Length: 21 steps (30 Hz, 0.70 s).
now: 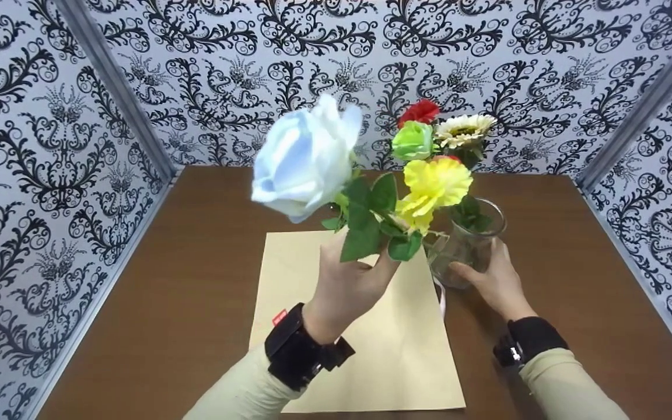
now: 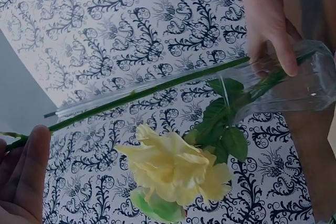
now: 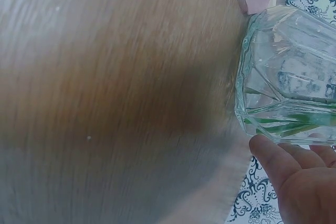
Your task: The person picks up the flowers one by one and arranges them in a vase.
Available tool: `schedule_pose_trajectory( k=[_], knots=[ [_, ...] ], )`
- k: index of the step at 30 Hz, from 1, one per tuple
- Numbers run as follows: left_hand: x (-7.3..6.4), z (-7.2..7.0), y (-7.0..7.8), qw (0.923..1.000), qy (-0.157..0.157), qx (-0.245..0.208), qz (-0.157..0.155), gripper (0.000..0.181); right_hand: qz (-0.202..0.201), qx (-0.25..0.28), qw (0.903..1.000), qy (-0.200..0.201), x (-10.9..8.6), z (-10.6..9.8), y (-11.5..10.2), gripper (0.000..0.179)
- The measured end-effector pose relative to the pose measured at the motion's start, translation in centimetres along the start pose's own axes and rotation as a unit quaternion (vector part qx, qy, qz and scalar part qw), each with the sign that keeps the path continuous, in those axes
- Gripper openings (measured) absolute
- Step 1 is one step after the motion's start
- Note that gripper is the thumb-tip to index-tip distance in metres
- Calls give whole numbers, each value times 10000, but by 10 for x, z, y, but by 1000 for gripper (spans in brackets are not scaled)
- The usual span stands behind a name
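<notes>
My left hand (image 1: 350, 286) pinches the green stem (image 2: 142, 93) of a large pale blue rose (image 1: 307, 160), held up over the paper. The stem slants toward the vase in the left wrist view, its lower end near my right hand. My right hand (image 1: 496, 283) grips a clear faceted glass vase (image 1: 455, 256) by its side. From the vase rise a yellow ruffled flower (image 1: 435, 186), a green flower (image 1: 413, 140), a red flower (image 1: 420, 111) and a cream daisy-like flower (image 1: 464, 129). Green stems (image 3: 289, 124) show through the glass in the right wrist view.
A tan paper sheet (image 1: 371, 350) with a small red label (image 1: 279, 317) lies on the brown table (image 1: 196, 262). A pale pink strip (image 1: 441, 297) lies between the sheet and vase. Black-and-white patterned walls (image 1: 207, 87) stand at the back and both sides.
</notes>
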<state>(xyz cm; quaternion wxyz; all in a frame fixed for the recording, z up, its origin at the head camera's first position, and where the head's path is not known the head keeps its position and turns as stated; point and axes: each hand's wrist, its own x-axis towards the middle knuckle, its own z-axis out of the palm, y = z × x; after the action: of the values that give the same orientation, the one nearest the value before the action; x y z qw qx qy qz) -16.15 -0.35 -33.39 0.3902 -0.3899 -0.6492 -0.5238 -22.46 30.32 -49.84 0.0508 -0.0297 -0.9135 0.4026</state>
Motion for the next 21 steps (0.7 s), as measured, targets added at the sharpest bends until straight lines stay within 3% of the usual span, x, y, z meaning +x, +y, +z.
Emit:
schedule_pose_trajectory(
  k=[8, 13, 17, 21],
  knots=[
    [15, 18, -7, 9994, 254, -237, -45, 14, -36, 33, 10000, 83, -2, -1, 0, 112],
    [19, 30, -14, 9958, 261, -833, -262, 14, -17, 68, 10000, 61, -2, 0, 1, 114],
    [20, 31, -14, 9909, 385, -1232, -369, 15, 19, 84, 10000, 6, -1, 0, 1, 117],
    [22, 32, -17, 9947, 465, -897, -189, 16, 17, 50, 10000, 19, -1, -1, -1, 116]
  ],
)
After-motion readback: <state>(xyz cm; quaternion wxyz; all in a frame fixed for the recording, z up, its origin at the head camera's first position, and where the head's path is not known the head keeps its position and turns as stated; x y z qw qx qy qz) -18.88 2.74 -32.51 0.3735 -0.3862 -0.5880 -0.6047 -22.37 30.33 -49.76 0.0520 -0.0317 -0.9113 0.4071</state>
